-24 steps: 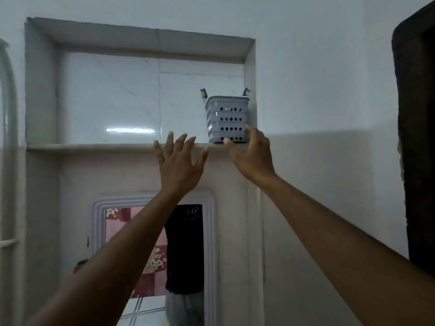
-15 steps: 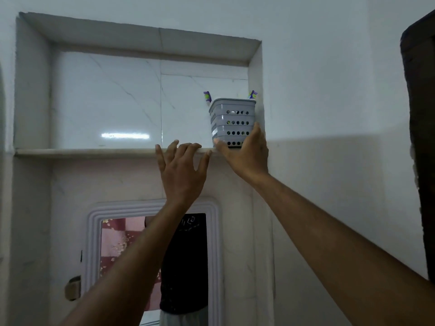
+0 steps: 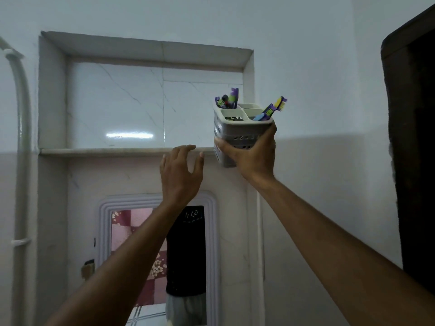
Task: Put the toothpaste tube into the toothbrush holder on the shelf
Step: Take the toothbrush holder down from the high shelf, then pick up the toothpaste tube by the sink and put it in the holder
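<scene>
My right hand (image 3: 253,154) grips the grey perforated toothbrush holder (image 3: 237,129) from below and holds it tilted toward me, off the marble shelf (image 3: 106,151) at the shelf's right end. Several purple and blue toothbrushes (image 3: 270,109) stick out of its compartments. My left hand (image 3: 181,170) is raised with fingers spread, its fingertips touching the shelf's front edge just left of the holder. No toothpaste tube is visible.
The shelf sits in a tiled wall niche (image 3: 146,97). A framed mirror (image 3: 157,260) hangs below it, and a white pipe (image 3: 21,142) runs down the left wall. A dark wooden door frame (image 3: 414,149) stands at the right.
My right hand closed on the holder, lifted it off the shelf and tipped it toward me. My left hand rose slightly, its fingertips now on the shelf edge.
</scene>
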Demonstrator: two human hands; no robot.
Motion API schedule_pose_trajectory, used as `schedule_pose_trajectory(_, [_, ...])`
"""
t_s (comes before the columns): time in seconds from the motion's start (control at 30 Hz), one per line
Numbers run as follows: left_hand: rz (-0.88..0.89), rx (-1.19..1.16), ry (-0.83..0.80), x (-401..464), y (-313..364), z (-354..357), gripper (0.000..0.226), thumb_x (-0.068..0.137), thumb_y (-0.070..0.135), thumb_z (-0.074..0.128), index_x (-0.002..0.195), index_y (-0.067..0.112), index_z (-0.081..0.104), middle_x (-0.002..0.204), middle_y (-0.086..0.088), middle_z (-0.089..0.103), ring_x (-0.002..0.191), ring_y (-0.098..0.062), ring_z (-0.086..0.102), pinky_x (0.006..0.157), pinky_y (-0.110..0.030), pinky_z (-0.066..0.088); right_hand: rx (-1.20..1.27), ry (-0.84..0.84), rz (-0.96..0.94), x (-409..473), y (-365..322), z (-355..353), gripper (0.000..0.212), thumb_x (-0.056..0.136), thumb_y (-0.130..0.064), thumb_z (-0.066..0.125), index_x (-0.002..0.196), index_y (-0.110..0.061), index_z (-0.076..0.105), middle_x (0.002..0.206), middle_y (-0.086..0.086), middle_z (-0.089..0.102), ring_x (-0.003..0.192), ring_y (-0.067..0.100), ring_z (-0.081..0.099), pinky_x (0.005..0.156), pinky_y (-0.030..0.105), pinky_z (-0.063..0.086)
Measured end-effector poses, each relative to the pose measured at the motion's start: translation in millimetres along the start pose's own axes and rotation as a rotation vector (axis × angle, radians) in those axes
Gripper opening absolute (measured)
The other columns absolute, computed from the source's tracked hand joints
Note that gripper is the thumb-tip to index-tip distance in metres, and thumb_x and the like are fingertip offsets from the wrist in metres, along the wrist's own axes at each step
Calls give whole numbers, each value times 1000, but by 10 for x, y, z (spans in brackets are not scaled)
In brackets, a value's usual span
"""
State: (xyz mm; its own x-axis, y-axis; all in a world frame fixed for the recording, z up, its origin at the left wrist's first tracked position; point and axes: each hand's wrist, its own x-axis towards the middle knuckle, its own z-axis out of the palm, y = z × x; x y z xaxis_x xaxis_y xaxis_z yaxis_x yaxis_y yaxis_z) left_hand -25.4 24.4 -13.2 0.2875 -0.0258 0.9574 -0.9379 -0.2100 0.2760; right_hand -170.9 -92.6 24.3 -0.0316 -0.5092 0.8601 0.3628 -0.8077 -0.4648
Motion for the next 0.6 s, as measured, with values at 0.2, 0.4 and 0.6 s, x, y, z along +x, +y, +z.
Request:
schedule_pose_trajectory(0.2, [-81,-58,-184,-711,109,-348,46,105,52,60,140,21,64,142,0,66,132,-19,60,112,-50,51,33,-77,92,-721,-23,-537,126,61,-56,107,159,-17,38,154,1,60,140,26,62,105,39,62])
schedule_pose_trajectory(0.4, [-186,-94,-345,-1689,164,-757,45,103,52,63,134,20,67,135,-2,69,122,-18,66,101,-48,59,-43,-179,240,-1781,192,-1059,128,53,-67,104,154,-17,44,148,1,65,133,26,66,102,45,63])
schedule_pose_trajectory(0.6, [-339,-32,-500,-2960,43,-1162,54,98,66,61,133,25,67,133,5,70,120,-8,63,96,-29,54,-114,-298,431,-2935,480,-1493,123,52,-65,105,151,-20,46,141,-6,67,126,19,69,96,33,60])
